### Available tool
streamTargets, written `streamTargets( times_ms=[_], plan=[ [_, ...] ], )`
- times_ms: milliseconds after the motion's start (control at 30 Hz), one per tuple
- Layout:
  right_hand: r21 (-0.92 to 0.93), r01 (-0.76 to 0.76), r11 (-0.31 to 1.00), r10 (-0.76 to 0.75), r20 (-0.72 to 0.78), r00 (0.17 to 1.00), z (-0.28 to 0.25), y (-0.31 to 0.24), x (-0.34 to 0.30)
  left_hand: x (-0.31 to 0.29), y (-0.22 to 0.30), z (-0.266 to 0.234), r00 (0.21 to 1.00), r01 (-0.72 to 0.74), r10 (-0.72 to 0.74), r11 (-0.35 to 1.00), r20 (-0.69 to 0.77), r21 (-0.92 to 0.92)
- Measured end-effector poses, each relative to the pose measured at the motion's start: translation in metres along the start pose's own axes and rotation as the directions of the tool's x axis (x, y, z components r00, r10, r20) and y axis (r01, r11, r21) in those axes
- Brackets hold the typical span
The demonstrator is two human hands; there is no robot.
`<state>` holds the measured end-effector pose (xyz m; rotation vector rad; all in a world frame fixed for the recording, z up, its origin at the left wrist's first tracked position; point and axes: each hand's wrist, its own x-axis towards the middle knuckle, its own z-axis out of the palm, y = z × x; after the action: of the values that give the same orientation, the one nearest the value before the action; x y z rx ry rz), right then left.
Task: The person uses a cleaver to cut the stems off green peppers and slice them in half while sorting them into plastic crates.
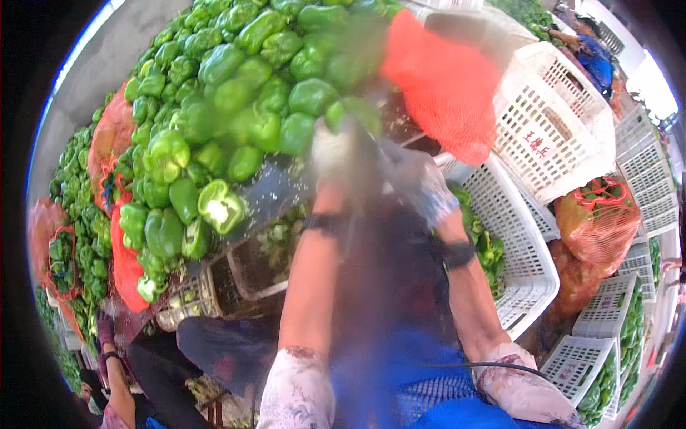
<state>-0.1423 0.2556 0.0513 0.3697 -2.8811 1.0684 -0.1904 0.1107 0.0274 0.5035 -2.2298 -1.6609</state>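
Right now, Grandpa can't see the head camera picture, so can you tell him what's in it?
A person's left hand and right hand, gloved and partly blurred, are close together beside a big heap of green peppers. A red net bag lies just beyond, with white crates on the right.

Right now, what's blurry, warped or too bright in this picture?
In the head view, a hazy vertical smear clouds the middle, blurring the left hand and partly the right hand; glare washes out the head view's far upper right; fisheye distortion curves the stacked crates near its dark rim; left of centre, the cut green pepper looks fairly sharp.
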Motion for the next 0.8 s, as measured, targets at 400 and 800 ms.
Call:
streamTargets(
  times_ms=[400, 800],
  plan=[
    [0.014, 0.034, 0.999, -0.029, -0.28, 0.96, 0.003, 0.037, -0.023, 0.027, -0.025, 0.038, 0.992, -0.058, 0.072, 0.989, 0.104, -0.137],
    [0.039, -0.177, 0.983, 0.172, -0.503, 0.847, -0.084, 0.19, 0.092, 0.026, -0.007, 0.058, 0.995, -0.06, 0.07, 0.988, -0.066, 0.139]
  ],
)
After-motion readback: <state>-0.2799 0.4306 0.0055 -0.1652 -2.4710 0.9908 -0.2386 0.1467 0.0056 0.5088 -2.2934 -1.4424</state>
